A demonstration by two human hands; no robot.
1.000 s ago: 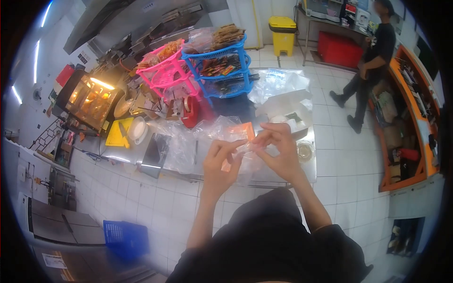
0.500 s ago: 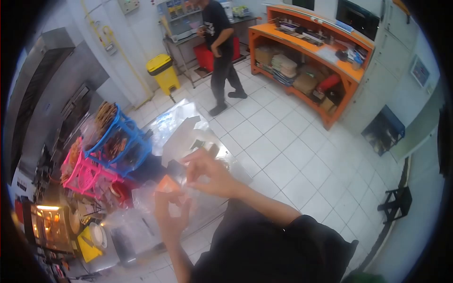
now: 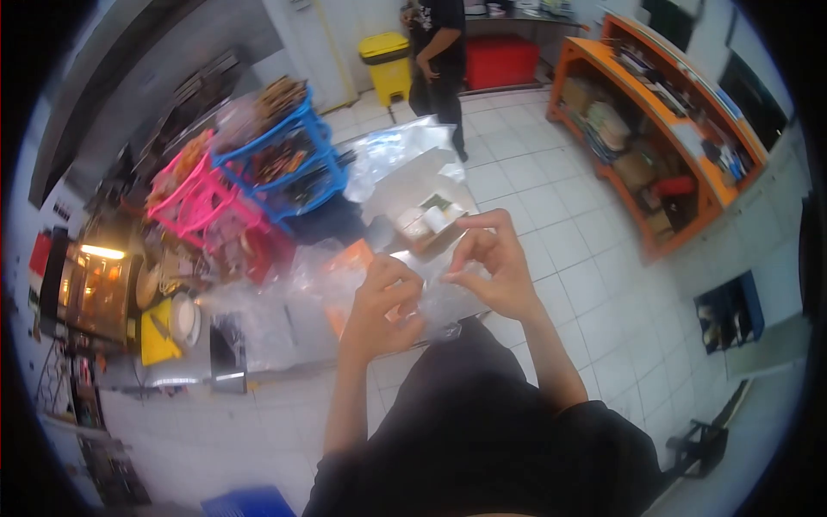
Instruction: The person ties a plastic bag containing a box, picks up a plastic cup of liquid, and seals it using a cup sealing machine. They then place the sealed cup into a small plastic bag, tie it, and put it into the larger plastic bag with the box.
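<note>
My left hand (image 3: 383, 306) is raised over the front of the metal table (image 3: 301, 345), fingers curled in a loose pinch. Just behind it is an orange item (image 3: 347, 267) among clear plastic. To the right, my right hand (image 3: 493, 265) pinches thumb against fingers. Anything in either pinch is too faint to make out. Clear plastic (image 3: 439, 302) shows between and behind the hands. Beyond them sits an open cardboard box (image 3: 401, 194) with white containers (image 3: 438, 219) and something green (image 3: 439, 201) in it.
Blue baskets (image 3: 276, 185) and pink baskets (image 3: 202, 207) stand at the table's left. Nearby are a yellow board (image 3: 159, 332) and a lit warmer (image 3: 95, 293). Beyond the table stand a person in black (image 3: 439, 69), a yellow bin (image 3: 385, 69) and an orange shelf unit (image 3: 637, 146).
The view has shifted, showing more of the table. My hands have moved apart, and the orange item that was between them now lies behind my left hand. The person shows only in part at the top.
</note>
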